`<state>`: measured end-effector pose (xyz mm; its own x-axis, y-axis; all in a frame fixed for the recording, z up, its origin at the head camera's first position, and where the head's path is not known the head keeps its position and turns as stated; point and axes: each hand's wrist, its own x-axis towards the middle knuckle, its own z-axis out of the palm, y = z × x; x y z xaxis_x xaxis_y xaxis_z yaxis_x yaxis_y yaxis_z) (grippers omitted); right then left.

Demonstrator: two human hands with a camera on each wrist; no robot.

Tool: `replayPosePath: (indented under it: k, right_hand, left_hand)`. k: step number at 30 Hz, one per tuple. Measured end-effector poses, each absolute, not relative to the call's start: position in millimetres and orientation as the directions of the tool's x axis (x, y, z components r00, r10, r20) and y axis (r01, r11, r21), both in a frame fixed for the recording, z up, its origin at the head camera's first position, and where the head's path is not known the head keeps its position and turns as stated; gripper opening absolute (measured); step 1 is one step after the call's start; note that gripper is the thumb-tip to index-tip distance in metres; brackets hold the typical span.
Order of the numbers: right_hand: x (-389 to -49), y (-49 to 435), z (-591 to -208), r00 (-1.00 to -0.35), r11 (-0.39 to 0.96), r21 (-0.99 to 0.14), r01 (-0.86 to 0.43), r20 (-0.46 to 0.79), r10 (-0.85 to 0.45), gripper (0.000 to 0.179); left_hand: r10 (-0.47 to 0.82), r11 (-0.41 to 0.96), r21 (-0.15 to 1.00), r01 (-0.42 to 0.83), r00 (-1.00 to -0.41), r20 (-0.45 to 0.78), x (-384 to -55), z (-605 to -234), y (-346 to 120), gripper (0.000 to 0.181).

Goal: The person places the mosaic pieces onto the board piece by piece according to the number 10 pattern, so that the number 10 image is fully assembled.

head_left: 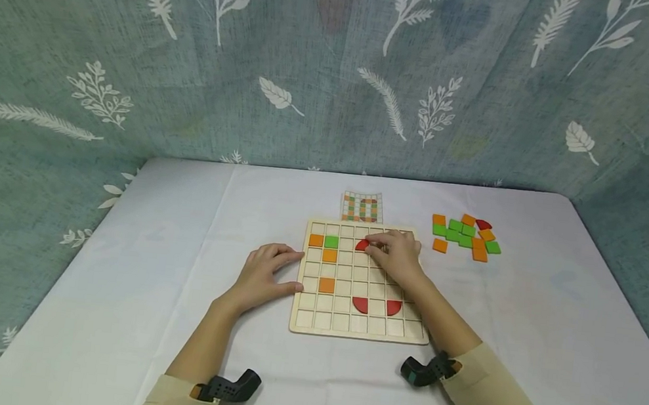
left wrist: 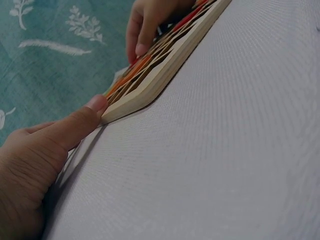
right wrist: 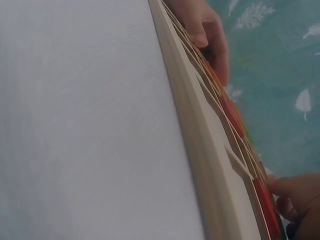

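A wooden grid board (head_left: 354,328) lies on the table, its cells partly filled with orange and green squares and red quarter-circle pieces. My left hand (head_left: 260,278) rests at the board's left edge, thumb and fingers spread and touching its rim. In the left wrist view, the thumb (left wrist: 75,127) presses at the board's near corner. With thumb and fingertips, my right hand (head_left: 397,256) pinches a red quarter-circle piece (head_left: 361,245) at a cell in the upper part of the board. Lower down sit two other red quarter-circles, one being the left piece (head_left: 360,304).
A small pattern card (head_left: 362,207) lies just behind the board. To the right is a loose group of orange squares (head_left: 440,246), green squares (head_left: 493,247) and a red piece (head_left: 483,224). A patterned cloth (head_left: 324,97) hangs behind the white table (head_left: 82,309).
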<state>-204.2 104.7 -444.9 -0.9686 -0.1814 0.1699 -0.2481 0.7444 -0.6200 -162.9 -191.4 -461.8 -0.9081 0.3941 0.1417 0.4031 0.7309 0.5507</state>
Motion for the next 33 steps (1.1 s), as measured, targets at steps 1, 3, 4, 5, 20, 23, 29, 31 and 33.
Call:
replayPosePath:
  k: [1,3,4,5,20,23,29,31,33]
  right_hand:
    - [-204.4,106.4,-445.3,-0.969,0.741,-0.624,-0.248,0.172,-0.18,0.027]
    - [-204.1,109.9,-445.1,-0.969,0.737,-0.63,-0.246,0.177,-0.172,0.026]
    - [-204.2,111.6,-444.3,-0.97,0.732,-0.636,-0.244,0.178,-0.169,0.026]
    - [-204.2,113.8,-443.8,-0.97,0.729,-0.64,-0.242,0.177,-0.166,0.027]
    - [-199.4,169.8,-439.2,-0.977,0.74,-0.645,-0.192,0.197,-0.082,0.037]
    - [-198.0,181.8,-437.8,-0.982,0.761,-0.629,-0.155,0.179,-0.052,0.038]
    - [-196.6,203.6,-438.1,-0.992,0.794,-0.603,-0.079,0.128,-0.002,0.04]
    - [-195.6,209.4,-439.1,-0.994,0.823,-0.566,-0.053,0.109,0.011,0.041]
    - [-193.7,213.9,-439.6,-0.996,0.849,-0.528,-0.03,0.09,0.021,0.041]
  left_hand:
    - [0.394,0.73,0.55,0.406,-0.907,0.146,-162.8,-462.2,-191.3,0.065]
    - [0.394,0.731,0.546,0.41,-0.906,0.153,-162.7,-462.7,-191.3,0.065]
    - [0.394,0.731,0.545,0.41,-0.906,0.154,-162.8,-462.5,-191.3,0.065]
    - [0.394,0.731,0.543,0.413,-0.906,0.157,-162.8,-462.4,-191.3,0.065]
    - [0.4,0.728,0.535,0.429,-0.899,0.178,-162.0,-461.5,-191.9,0.065]
    - [0.397,0.722,0.544,0.428,-0.9,0.181,-162.1,-461.8,-192.0,0.065]
    - [0.396,0.708,0.543,0.451,-0.891,0.223,-161.8,-463.8,-192.1,0.065]
    - [0.397,0.707,0.537,0.461,-0.887,0.238,-161.6,-464.4,-191.8,0.066]
    - [0.399,0.706,0.536,0.463,-0.885,0.239,-161.4,-464.1,-191.3,0.066]
